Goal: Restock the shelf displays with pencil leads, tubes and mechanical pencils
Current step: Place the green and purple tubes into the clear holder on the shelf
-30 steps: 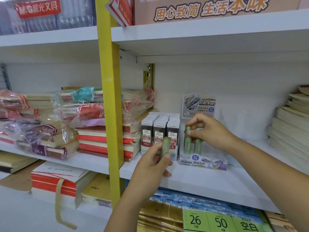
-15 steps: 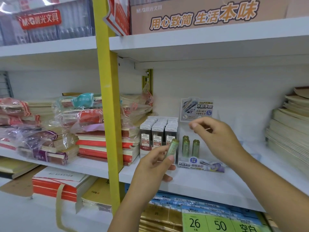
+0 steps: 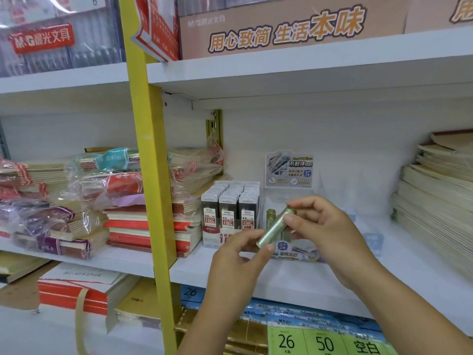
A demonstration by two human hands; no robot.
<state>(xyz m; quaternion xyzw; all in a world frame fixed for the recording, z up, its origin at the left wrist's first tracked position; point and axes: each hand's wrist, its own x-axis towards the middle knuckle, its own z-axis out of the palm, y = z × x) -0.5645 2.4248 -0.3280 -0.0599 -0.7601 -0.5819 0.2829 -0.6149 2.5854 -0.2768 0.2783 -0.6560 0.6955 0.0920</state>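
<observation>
White shop shelving with a yellow metal upright (image 3: 148,175) fills the view. Both hands hold one slim green-gold plastic tube (image 3: 275,228), tilted, in front of the clear display stand (image 3: 289,170) on the middle shelf (image 3: 256,280). The left hand (image 3: 238,260) pinches its lower end and the right hand (image 3: 330,234) its upper end, fingers curled narrow. Grey lead boxes (image 3: 230,201) stand just left of the stand; another green tube (image 3: 270,217) stands upright inside it.

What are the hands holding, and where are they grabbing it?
A green tube, tilted in front of the shelf. The left hand pinches its lower end and the right hand pinches its upper end.
</observation>
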